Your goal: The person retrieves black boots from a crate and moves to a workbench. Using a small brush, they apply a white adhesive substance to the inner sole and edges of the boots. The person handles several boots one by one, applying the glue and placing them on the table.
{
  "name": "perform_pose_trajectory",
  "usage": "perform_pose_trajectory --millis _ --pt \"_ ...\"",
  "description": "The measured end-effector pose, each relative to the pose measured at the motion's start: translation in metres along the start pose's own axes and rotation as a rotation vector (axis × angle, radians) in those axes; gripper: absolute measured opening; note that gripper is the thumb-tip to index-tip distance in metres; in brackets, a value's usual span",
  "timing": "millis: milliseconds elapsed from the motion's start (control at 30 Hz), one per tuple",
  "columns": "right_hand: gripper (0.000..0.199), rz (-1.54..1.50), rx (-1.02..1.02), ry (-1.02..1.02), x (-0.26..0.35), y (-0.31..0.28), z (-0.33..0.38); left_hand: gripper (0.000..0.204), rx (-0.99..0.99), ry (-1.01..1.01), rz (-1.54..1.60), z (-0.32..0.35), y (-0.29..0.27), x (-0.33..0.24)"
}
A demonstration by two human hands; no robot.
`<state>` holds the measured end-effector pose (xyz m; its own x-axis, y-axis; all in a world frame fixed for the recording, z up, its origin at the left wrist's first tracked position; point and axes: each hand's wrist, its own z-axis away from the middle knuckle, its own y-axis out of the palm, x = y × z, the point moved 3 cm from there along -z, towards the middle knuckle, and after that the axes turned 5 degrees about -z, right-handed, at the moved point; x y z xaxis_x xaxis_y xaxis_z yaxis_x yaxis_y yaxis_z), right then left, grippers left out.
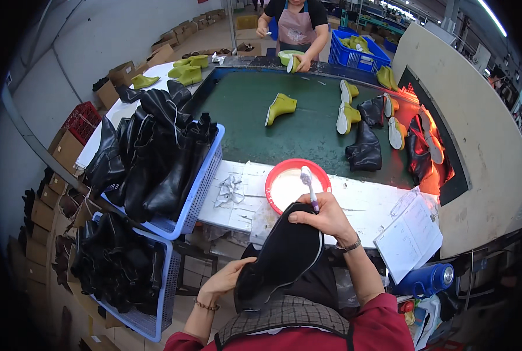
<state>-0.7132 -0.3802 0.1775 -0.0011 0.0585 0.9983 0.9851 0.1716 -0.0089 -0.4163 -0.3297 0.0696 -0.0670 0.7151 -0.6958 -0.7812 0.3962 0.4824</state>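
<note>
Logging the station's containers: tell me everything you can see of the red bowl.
The red bowl is round, wide-mouthed and plastic-looking, with a bright red rim. It stands upright on the white-covered ledge, just on the wearer's side of the green surface. Whitish contents cover most of what shows inside; their depth can't be told. The right hand and black boot hide part of its near side. A brush overlaps it in view; contact is unclear.

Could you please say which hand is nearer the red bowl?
The right hand, holding a brush, is nearer, just short of the red bowl; the left hand, on the black boot, is farther back and left.
</note>
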Motion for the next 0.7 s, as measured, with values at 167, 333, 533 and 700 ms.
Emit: perform_pose_trajectory --millis 167,333,533,700 --pt "0.016 0.146 -0.044 -0.034 -0.021 0.027 0.005 0.135 0.328 0.25 -0.229 0.009 0.048 -0.039" --pt "0.027 0.254 -0.152 0.043 -0.045 0.019 0.013 0.081 0.217 0.237 -0.403 -0.017 0.058 -0.04" --pt "0.017 0.995 -0.541 -0.062 -0.053 -0.061 0.022 0.035 -0.25 0.363 -0.466 -0.003 0.026 -0.068" --pt "0.013 1.195 -0.396 -0.094 -0.07 -0.07 0.002 0.033 -0.266 0.362 -0.611 -0.02 0.023 -0.09"
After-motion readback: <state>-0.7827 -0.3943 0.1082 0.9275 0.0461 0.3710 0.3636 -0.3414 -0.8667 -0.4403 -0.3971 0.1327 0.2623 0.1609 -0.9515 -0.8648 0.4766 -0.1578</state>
